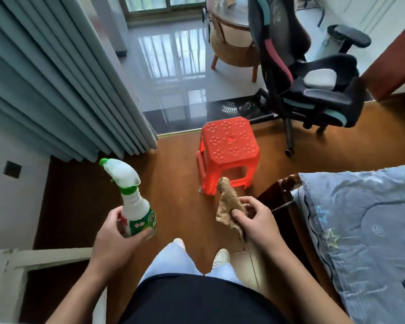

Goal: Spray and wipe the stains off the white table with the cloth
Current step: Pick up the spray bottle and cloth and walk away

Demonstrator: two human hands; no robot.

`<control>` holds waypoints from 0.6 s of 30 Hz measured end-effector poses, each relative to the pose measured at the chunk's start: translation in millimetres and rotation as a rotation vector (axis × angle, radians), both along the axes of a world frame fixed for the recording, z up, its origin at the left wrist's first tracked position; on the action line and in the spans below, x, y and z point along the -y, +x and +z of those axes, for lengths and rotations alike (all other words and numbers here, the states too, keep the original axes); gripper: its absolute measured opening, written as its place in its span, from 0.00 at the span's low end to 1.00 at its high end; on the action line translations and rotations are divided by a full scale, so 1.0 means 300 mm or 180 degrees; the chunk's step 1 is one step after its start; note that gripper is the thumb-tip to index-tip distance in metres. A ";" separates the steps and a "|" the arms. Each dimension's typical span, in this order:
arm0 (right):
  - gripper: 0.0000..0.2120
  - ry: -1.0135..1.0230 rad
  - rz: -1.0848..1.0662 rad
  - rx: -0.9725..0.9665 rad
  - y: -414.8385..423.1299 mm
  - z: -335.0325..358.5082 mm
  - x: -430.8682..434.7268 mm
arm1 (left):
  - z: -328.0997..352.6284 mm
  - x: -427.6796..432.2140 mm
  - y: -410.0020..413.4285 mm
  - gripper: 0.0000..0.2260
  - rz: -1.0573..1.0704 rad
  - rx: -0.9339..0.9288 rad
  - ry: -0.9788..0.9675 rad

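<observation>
My left hand (117, 232) grips the lower body of a white spray bottle (131, 195) with a green nozzle and green label, held upright over the wooden floor. My right hand (255, 220) pinches a brown cloth (229, 204), which stands up crumpled above my fingers. Both hands are held in front of my body at about waist height. At the lower left edge is a white piece of furniture (45, 256); only part of its frame shows, and I cannot tell whether it is the white table. No stains are visible.
A red plastic stool (227, 146) stands on the wooden floor ahead. A black office chair (309, 73) is at the upper right, a bed with a blue quilt (365, 230) at the right, grey curtains (56, 78) at the left. My legs and white shoes are below.
</observation>
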State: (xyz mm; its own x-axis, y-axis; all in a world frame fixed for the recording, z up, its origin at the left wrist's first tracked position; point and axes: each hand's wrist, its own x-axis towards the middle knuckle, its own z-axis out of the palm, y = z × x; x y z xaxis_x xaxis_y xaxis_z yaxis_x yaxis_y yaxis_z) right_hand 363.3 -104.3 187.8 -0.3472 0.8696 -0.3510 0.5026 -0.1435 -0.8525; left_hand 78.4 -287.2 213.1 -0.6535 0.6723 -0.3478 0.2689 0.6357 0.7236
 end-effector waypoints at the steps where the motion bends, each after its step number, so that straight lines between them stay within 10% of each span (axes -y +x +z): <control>1: 0.09 0.0001 0.0043 -0.0020 -0.038 0.001 -0.042 | -0.005 -0.031 -0.028 0.32 0.0037 -0.0007 -0.0005; 18: 0.09 -0.0466 -0.1516 0.0291 -0.277 -0.103 -0.508 | -0.088 -1.046 -0.476 0.33 -0.1430 0.0159 -0.0177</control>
